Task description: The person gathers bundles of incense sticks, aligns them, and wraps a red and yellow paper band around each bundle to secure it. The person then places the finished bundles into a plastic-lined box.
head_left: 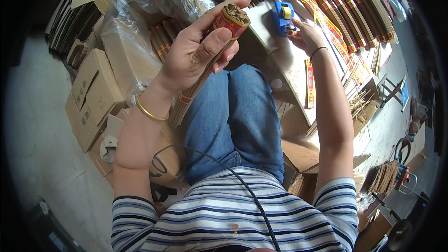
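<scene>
My left hand (196,49) is wrapped around a bundle of brown incense sticks (203,71), raised above my knees and tilted. A red and gold paper band (231,25) circles its upper end, and a narrower band (186,98) sits lower down. At the table, my right hand (305,36) has its fingertips at the front of a blue tape dispenser (282,15) that carries a yellowish roll of tape (286,13). Whether those fingers pinch a tape end is too small to tell. A red and yellow printed paper strip (310,84) lies near the table's edge.
Banded incense bundles (344,10) are stacked at the table's far side, with loose sticks (362,106) to the right. Left of my knees stands a plastic-lined carton (122,56) containing bundles. A cardboard box (94,94) stands beside it. A black cord (245,185) crosses my lap.
</scene>
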Action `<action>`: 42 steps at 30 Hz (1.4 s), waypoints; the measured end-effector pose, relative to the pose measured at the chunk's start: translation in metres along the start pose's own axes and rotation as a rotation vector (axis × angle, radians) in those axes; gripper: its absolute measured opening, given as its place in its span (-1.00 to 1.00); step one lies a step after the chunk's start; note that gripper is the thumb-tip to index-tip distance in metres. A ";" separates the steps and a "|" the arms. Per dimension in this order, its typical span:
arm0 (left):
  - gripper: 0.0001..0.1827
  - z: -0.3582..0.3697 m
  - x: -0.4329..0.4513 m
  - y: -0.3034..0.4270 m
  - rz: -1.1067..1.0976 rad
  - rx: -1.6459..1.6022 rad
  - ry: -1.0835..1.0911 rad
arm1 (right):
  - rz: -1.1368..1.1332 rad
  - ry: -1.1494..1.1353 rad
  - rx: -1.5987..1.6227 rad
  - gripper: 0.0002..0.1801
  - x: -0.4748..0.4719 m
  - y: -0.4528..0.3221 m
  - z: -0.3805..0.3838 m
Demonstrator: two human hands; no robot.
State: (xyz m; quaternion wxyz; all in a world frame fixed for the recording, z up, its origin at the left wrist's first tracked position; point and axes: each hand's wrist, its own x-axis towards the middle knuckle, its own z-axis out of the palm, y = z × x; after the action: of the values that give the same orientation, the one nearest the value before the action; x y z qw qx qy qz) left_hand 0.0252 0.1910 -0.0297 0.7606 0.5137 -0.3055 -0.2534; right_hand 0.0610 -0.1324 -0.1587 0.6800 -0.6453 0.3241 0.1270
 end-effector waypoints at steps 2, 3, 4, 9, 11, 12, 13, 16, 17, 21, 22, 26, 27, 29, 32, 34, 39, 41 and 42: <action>-0.35 -0.004 -0.012 -0.017 -0.091 -0.025 -0.002 | 0.009 -0.039 0.046 -0.65 -0.002 -0.002 0.001; -0.34 -0.006 -0.016 -0.022 -0.118 -0.019 -0.027 | -0.008 -0.061 0.054 -0.67 -0.005 -0.002 0.000; -0.34 -0.004 -0.018 -0.027 -0.135 -0.044 -0.019 | -0.016 -0.079 0.091 -0.69 -0.003 0.000 -0.002; -0.34 0.007 -0.025 -0.044 -0.196 -0.105 -0.025 | -0.122 -0.086 0.231 -0.78 -0.018 0.007 0.003; -0.34 0.009 -0.028 -0.047 -0.227 -0.070 -0.026 | -0.207 -0.095 0.210 -0.77 -0.020 0.018 0.004; -0.36 0.009 -0.029 -0.049 -0.220 -0.052 -0.036 | -0.251 -0.102 0.200 -0.77 -0.020 0.024 0.004; -0.34 0.010 -0.029 -0.050 -0.212 -0.042 -0.040 | -0.251 -0.094 0.191 -0.77 -0.015 0.029 0.003; -0.30 0.011 -0.026 -0.049 -0.201 -0.018 -0.048 | -0.267 -0.053 0.138 -0.80 -0.006 0.038 0.003; -0.31 0.011 -0.025 -0.049 -0.203 -0.016 -0.050 | -0.274 -0.035 0.094 -0.80 -0.005 0.040 0.003; -0.39 0.012 -0.025 -0.046 -0.220 -0.031 -0.051 | -0.268 0.137 -0.209 -0.79 -0.002 0.054 0.018; -0.39 0.014 -0.025 -0.046 -0.193 -0.036 -0.042 | -0.292 0.117 -0.195 -0.79 -0.009 0.052 0.021; -0.40 0.016 -0.027 -0.044 -0.151 0.021 -0.022 | -0.528 -0.084 -0.028 -0.84 -0.104 0.008 0.044; -0.41 0.020 -0.028 -0.039 -0.175 0.002 -0.017 | -0.596 -0.141 -0.004 -0.83 -0.138 -0.002 0.050; -0.41 0.026 -0.032 -0.037 -0.086 0.106 0.013 | -0.676 -0.222 -0.030 -0.85 -0.205 -0.011 0.068; -0.41 0.032 -0.036 -0.027 -0.037 0.267 0.016 | -0.937 -0.076 -0.295 -0.90 -0.248 -0.006 0.085; -0.40 0.038 -0.039 -0.026 0.040 0.337 0.051 | -1.064 0.039 -0.437 -0.89 -0.257 -0.005 0.089; -0.39 0.048 -0.044 -0.023 0.236 0.534 0.064 | -1.209 0.219 -0.575 -0.88 -0.264 0.002 0.091; -0.38 0.050 -0.048 -0.017 0.223 0.594 0.031 | -1.229 0.235 -0.582 -0.88 -0.270 0.001 0.092; -0.38 0.051 -0.051 -0.014 0.210 0.627 0.035 | -1.239 0.245 -0.588 -0.88 -0.273 0.001 0.093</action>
State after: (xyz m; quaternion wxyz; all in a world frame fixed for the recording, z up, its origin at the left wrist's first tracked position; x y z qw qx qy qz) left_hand -0.0478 0.1897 -0.0384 0.5925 0.6929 -0.4066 -0.0583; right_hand -0.1206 0.0238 0.0016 0.3829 -0.8783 -0.0770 -0.2757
